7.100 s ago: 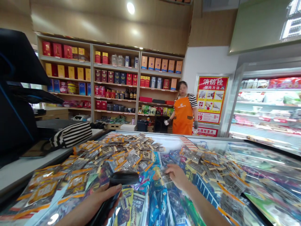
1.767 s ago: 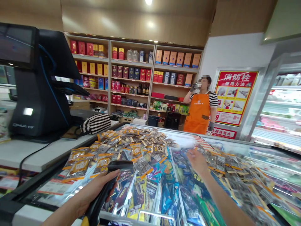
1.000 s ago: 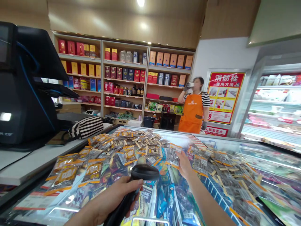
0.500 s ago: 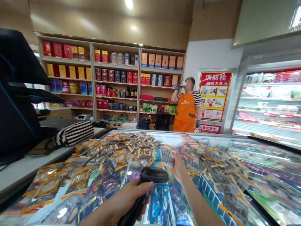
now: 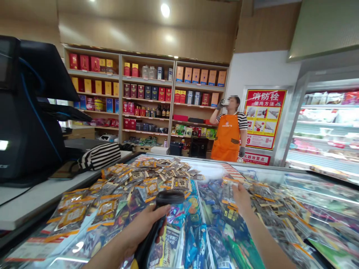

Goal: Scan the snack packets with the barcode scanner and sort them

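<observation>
My left hand is wrapped round the handle of a black barcode scanner, whose head points out over the freezer top. My right hand reaches forward and pinches a clear snack packet with orange edges above the right pile. Several such packets lie spread across the glass lid of the chest freezer, in a left pile and a right pile. Colourful frozen goods show through the glass between the piles.
A black checkout terminal and a striped bag sit on the white counter at left. A person in an orange apron stands drinking by the back shelves. An open cooler runs along the right.
My right hand has carried the packet from beside the scanner head rightward, toward the right pile. The scanner has dropped slightly in my left hand. The view has shifted a little to the left.
</observation>
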`<state>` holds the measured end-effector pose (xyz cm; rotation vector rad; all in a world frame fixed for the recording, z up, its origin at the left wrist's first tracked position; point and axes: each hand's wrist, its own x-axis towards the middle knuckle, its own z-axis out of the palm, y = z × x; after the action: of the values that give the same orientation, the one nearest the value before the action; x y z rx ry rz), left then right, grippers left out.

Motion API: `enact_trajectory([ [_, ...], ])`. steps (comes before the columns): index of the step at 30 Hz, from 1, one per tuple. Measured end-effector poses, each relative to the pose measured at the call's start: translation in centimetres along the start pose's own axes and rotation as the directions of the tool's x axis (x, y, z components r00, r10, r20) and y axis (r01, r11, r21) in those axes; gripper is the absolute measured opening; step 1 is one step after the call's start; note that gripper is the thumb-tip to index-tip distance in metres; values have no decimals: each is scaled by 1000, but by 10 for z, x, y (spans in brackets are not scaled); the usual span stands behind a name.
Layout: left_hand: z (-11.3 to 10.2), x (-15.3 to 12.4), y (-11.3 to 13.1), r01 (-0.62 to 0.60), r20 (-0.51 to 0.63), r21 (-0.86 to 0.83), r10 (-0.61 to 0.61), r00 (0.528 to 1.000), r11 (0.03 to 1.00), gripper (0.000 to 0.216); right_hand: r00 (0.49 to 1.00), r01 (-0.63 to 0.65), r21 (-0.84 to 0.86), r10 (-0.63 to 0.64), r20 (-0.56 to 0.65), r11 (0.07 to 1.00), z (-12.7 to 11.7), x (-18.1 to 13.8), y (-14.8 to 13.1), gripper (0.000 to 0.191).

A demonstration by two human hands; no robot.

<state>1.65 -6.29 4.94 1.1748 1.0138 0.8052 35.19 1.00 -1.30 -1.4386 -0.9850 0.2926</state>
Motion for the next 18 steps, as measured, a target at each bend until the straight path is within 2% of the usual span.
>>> enact_trajectory([
  [2,-4,1,0,-12,-7,3,12,1000,1000,34,997,-25,-236,8,-76,971,-26,14,6,44],
  [5,-11,2,-4,-16,-12,5,16,1000,1000,35,983,-73,-592,-41,-177,803,-58,26,11,47],
  [7,-19,0,-8,-13,-37,-8,13,999,1000,35,948,-114,-679,-126,-294,725,-65,27,10,50],
  [9,-28,-3,-12,-13,-98,-25,10,995,1000,35,922,-45,-691,-237,-307,721,-53,23,4,51],
  [10,-33,-5,-13,-5,-122,-27,1,993,1000,36,929,45,-680,-282,-242,732,-40,19,0,50],
  [12,-44,-9,-16,24,-147,-31,-28,989,999,37,939,305,-588,-338,57,749,1,7,-11,44],
  [13,-49,-11,-17,32,-154,-35,-37,987,999,37,920,389,-530,-343,188,753,26,0,-17,40],
  [15,-58,-16,-18,48,-174,-26,-52,983,998,37,846,512,-424,-354,399,747,78,-16,-29,36],
  [17,-63,-22,-19,55,-211,-21,-59,976,998,37,745,595,-360,-326,582,718,121,-32,-38,40],
  [18,-64,-24,-19,63,-222,-19,-65,973,998,37,723,604,-369,-290,627,707,138,-38,-41,45],
])
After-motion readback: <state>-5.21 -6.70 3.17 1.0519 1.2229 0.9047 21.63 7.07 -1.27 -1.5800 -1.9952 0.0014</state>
